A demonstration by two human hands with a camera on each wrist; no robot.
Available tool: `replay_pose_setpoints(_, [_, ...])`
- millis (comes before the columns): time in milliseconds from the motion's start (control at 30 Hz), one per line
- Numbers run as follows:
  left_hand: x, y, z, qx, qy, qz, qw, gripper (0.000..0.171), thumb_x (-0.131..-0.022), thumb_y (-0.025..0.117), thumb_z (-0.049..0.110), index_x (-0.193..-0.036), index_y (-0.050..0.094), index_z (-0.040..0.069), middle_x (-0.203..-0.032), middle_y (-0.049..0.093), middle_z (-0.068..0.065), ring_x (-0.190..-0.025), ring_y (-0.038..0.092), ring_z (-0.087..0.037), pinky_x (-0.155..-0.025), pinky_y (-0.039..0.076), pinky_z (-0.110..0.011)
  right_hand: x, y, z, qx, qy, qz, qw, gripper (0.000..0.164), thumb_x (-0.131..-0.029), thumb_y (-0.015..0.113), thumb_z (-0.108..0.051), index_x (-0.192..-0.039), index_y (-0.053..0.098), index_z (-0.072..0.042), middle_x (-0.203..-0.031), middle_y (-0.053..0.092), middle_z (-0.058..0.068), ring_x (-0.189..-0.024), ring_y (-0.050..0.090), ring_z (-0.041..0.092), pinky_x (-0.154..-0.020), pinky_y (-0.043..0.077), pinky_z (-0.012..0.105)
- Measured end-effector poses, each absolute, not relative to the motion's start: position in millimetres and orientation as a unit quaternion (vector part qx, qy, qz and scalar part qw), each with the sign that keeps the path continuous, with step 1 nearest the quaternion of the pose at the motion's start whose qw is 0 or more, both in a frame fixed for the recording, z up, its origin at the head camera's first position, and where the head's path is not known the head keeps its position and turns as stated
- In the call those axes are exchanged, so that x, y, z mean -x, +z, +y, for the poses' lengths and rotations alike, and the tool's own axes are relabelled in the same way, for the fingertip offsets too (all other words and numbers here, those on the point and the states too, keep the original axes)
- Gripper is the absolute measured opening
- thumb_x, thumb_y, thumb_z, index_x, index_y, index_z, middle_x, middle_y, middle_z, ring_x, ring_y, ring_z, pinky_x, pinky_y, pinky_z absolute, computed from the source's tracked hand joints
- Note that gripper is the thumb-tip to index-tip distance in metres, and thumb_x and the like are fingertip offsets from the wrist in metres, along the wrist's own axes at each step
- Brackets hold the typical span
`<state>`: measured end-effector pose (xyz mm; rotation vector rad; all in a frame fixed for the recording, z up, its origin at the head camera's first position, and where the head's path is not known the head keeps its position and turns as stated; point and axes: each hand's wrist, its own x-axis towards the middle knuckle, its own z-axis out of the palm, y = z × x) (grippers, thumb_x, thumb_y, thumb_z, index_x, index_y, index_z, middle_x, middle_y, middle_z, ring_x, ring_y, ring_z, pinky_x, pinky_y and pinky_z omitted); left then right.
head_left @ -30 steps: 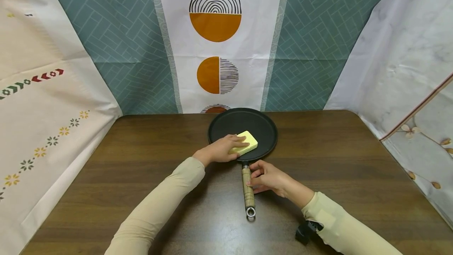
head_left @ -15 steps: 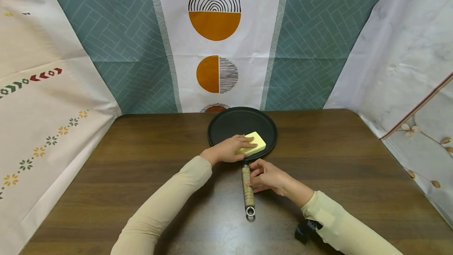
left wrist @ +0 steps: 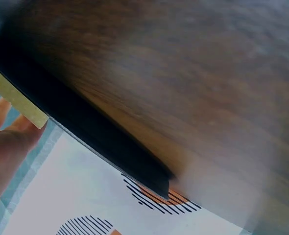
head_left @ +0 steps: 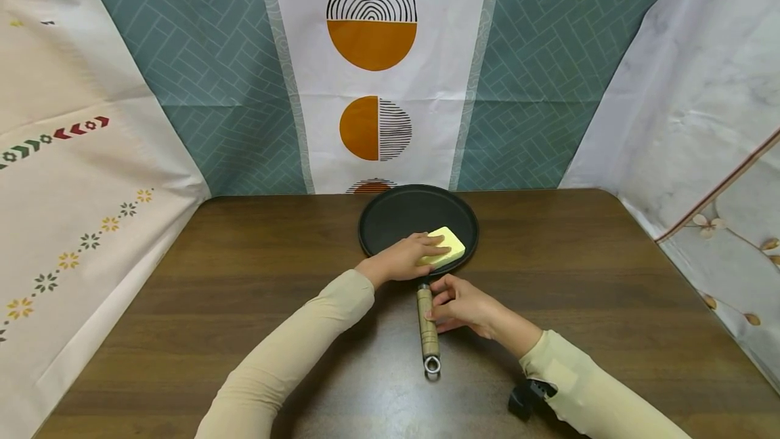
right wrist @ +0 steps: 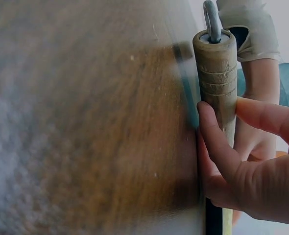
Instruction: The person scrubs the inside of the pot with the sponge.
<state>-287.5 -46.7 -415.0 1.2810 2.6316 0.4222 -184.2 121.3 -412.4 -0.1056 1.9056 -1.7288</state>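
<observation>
A round black flat pan (head_left: 399, 215) lies near the table's far edge, its wooden handle (head_left: 428, 334) pointing toward me. My left hand (head_left: 402, 258) holds a pale yellow sponge (head_left: 453, 248) down on the pan's near right part, fingers spread across the top and thumb along the near side. In the left wrist view, the sponge (left wrist: 17, 100) shows above the pan's dark side (left wrist: 85, 125). My right hand (head_left: 466, 307) pinches the handle from the right; the right wrist view has thumb and fingers on either side of the handle (right wrist: 218, 68).
The brown wooden table (head_left: 256, 276) extends around the pan. Patterned cloth (head_left: 378, 120) hangs behind it, with a light cloth (head_left: 91, 222) at the left and another (head_left: 695, 120) at the right. A black device (head_left: 529, 398) sits at my right wrist.
My left hand has slid the sponge rightward across the near part of the pan. The right hand and the handle have stayed in place.
</observation>
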Motion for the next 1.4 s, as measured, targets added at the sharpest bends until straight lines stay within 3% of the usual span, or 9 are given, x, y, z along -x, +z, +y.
replay_pose_setpoints(1000, [299,-416,-13,-0.382,0.093,0.917,0.069,0.051,-0.097,0.058,0.023,-0.147,0.043,0.022,-0.155,0.03,-0.005,-0.138,0.033,-0.035,-0.106,0.037,-0.047,184,-410,120,0.045,-0.644,0.708,0.285,0.05,-0.082,0.065,0.008,-0.123,0.037,0.01,-0.096,0.045,0.014,-0.08,0.056,0.023,-0.074,0.056,0.045])
replay_pose_setpoints(1400, [304,-414,-8,-0.37,0.081,0.923,0.072,0.051,-0.099,0.056,0.025,-0.147,0.041,0.024,-0.156,0.028,-0.003,-0.139,0.031,-0.034,-0.107,0.036,-0.045,183,-408,118,0.041,-0.642,0.711,0.285,0.051,-0.081,0.065,0.008,-0.124,0.037,0.01,-0.096,0.045,0.014,-0.08,0.056,0.022,-0.074,0.056,0.045])
